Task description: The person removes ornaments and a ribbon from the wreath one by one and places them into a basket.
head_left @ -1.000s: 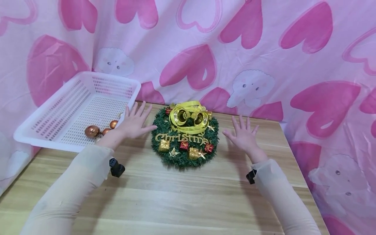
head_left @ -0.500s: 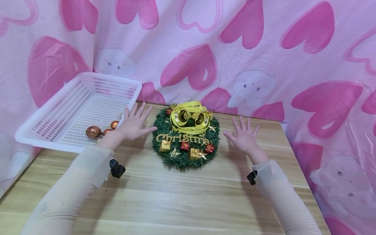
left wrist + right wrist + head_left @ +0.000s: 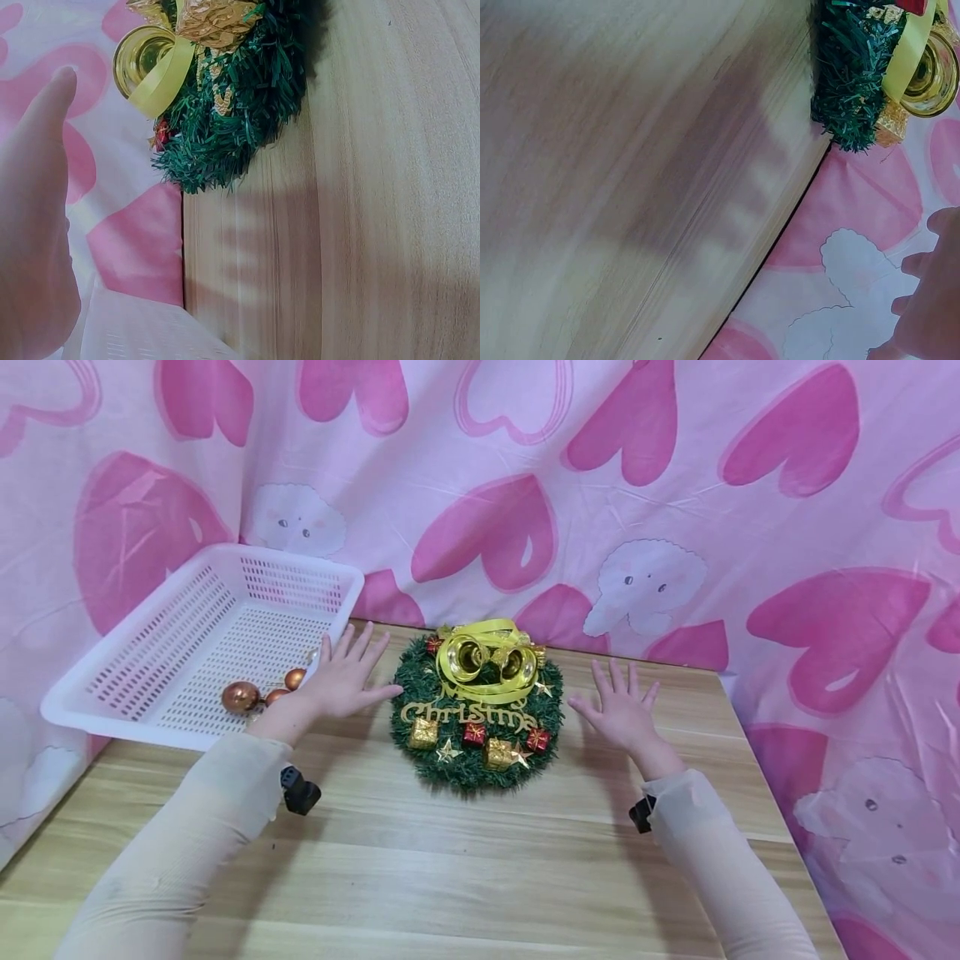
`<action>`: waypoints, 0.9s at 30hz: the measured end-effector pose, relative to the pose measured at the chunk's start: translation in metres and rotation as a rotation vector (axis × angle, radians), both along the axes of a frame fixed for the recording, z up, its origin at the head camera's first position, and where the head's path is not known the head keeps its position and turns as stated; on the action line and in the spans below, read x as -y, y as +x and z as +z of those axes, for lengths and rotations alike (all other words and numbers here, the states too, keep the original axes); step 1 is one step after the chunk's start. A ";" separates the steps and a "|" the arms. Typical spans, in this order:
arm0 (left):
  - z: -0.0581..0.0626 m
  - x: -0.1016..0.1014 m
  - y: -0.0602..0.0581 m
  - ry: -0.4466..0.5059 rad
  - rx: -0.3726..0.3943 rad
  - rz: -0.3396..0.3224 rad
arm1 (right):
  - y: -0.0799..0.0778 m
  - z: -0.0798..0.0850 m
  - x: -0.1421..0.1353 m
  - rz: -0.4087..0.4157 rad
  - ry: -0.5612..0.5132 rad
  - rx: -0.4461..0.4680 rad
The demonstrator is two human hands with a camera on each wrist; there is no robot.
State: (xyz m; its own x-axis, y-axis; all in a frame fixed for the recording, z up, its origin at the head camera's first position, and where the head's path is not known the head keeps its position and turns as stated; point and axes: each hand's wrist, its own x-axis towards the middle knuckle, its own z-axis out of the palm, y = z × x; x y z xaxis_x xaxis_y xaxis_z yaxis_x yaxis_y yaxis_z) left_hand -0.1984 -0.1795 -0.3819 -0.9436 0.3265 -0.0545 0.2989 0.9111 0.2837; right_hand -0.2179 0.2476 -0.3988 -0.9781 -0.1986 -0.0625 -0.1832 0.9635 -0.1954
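Observation:
A green Christmas wreath lies on the table in the head view, dressed with small gold and red gift boxes, stars and gold "Christmas" lettering. Two gold bells with yellow ribbon sit on its far part. To its left is my left hand, fingers spread and straight, thumb pointing toward the wreath's edge; whether the thumb touches it I cannot tell. My right hand hovers to the wreath's right, fingers spread, apart from it and holding nothing. Both wrist views show part of the wreath beyond the hand.
A white perforated basket stands at the left, partly behind my left hand. Several copper-coloured baubles lie in its near right corner. A pink heart-patterned curtain hangs along the back and sides of the wooden table.
The whole head view has shifted very slightly to the right. Both hands, the wreath and the basket otherwise keep their places.

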 end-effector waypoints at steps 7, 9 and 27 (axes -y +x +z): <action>-0.001 -0.001 -0.001 -0.004 -0.002 0.002 | 0.001 0.000 0.000 -0.005 -0.019 -0.006; 0.000 -0.001 -0.001 -0.006 -0.004 0.003 | 0.001 0.001 0.000 -0.005 -0.018 -0.003; 0.005 -0.010 -0.006 -0.008 -0.001 -0.031 | 0.000 0.001 -0.001 -0.002 -0.015 0.010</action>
State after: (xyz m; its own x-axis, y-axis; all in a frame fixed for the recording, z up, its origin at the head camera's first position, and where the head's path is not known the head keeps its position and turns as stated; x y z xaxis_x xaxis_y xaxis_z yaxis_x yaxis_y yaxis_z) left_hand -0.2040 -0.1691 -0.3765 -0.9332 0.3550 -0.0560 0.3273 0.9038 0.2756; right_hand -0.2178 0.2487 -0.3977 -0.9778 -0.1980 -0.0689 -0.1796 0.9606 -0.2120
